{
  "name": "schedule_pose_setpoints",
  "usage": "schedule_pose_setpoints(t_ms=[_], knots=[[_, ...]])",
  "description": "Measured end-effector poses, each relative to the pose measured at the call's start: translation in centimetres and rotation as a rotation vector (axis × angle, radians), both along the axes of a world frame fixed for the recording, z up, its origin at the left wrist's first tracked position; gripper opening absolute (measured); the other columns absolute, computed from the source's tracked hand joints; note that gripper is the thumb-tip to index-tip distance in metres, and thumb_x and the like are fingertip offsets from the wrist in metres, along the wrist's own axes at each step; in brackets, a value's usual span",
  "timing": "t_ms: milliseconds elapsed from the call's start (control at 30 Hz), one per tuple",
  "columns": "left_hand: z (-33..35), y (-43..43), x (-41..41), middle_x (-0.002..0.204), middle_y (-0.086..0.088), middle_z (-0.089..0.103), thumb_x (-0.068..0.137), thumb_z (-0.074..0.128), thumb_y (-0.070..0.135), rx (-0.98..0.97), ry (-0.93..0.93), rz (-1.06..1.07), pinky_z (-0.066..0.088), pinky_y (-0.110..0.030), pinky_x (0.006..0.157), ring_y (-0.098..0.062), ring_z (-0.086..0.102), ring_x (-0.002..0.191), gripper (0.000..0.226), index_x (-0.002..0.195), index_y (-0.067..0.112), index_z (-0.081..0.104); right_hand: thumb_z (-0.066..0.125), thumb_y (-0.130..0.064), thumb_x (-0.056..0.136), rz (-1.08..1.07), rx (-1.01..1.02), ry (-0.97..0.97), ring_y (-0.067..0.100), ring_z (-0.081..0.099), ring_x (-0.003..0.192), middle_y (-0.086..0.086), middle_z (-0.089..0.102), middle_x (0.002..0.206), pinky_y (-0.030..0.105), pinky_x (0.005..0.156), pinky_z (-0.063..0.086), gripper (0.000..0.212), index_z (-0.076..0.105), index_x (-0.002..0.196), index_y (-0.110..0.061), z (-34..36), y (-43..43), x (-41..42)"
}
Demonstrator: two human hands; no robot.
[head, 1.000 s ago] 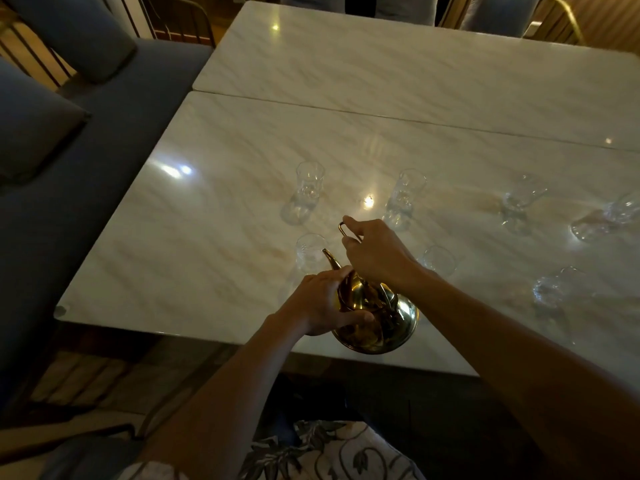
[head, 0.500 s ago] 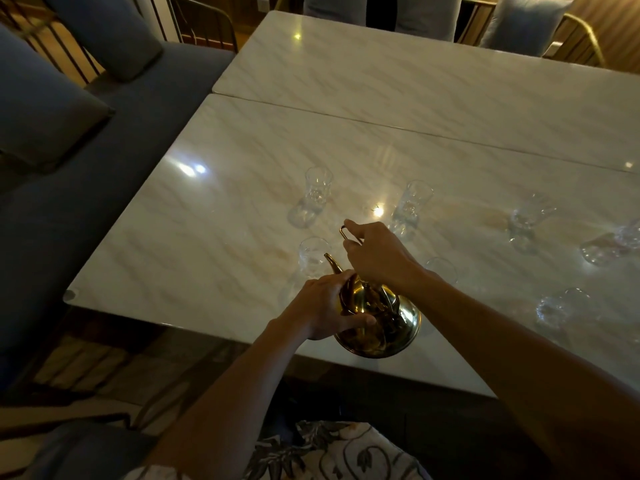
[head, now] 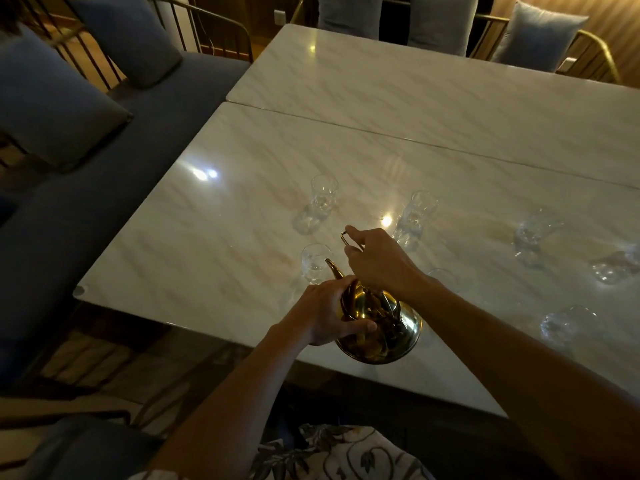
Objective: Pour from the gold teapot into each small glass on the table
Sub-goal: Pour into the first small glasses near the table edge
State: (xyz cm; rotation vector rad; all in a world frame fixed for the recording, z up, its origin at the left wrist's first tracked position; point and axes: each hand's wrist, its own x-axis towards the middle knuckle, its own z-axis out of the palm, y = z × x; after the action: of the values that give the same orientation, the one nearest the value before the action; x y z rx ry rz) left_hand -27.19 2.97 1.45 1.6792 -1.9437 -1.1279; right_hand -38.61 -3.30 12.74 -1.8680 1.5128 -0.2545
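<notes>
The gold teapot (head: 384,330) is held tilted above the table's near edge, its spout pointing at a small clear glass (head: 314,263) just beyond it. My right hand (head: 379,261) grips the teapot's handle from above. My left hand (head: 323,311) is closed around the pot's left side. Another glass (head: 443,277) sits half hidden behind my right wrist. Two more glasses stand further back, one (head: 322,195) on the left and one (head: 417,213) on the right. Several others are spread to the right, such as a glass (head: 530,230) and a near glass (head: 568,323).
The marble table (head: 207,244) meets a second marble table (head: 415,84) along a seam. A blue sofa with cushions (head: 52,98) runs along the left. Chairs with cushions (head: 540,32) stand at the far side.
Both hands keep their hold on the teapot at the same glass. The view has shifted, so the table appears lower and further right in frame.
</notes>
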Motion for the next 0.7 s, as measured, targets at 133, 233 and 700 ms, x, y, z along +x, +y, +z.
schedule_pose_setpoints(t_ms=[133,233,700], knots=[[-0.1,-0.1,-0.2,0.146,-0.005,0.061,0.083,0.078,0.059,-0.009,0.001,0.004,0.038,-0.03,0.106,-0.023,0.057,0.133,0.083,0.15,0.022,0.047,0.047,-0.014,0.099,-0.001,-0.001,0.007,0.008,0.049,0.052,0.018,0.057,0.132,0.036,0.067,0.056,0.042,0.046,0.141,-0.013,0.1,0.0,-0.2],[-0.1,-0.1,-0.3,0.143,-0.004,0.063,0.083,0.079,0.058,-0.028,0.002,0.006,0.039,-0.026,0.102,-0.022,0.059,0.131,0.081,0.149,0.023,0.049,0.048,-0.012,0.098,0.011,-0.004,-0.012,0.007,0.048,0.054,0.016,0.056,0.135,0.027,0.06,0.051,0.045,0.044,0.143,-0.014,0.1,-0.1,-0.4],[-1.6,-0.4,-1.0,0.145,-0.003,0.058,0.075,0.074,0.074,0.014,0.015,0.061,0.051,-0.043,0.108,-0.023,0.058,0.13,0.096,0.152,0.026,0.043,0.05,-0.013,0.096,0.037,0.006,-0.023,0.017,0.059,0.067,0.016,0.059,0.13,0.037,0.072,0.056,0.046,0.045,0.142,-0.017,0.2,-0.3,-1.4]])
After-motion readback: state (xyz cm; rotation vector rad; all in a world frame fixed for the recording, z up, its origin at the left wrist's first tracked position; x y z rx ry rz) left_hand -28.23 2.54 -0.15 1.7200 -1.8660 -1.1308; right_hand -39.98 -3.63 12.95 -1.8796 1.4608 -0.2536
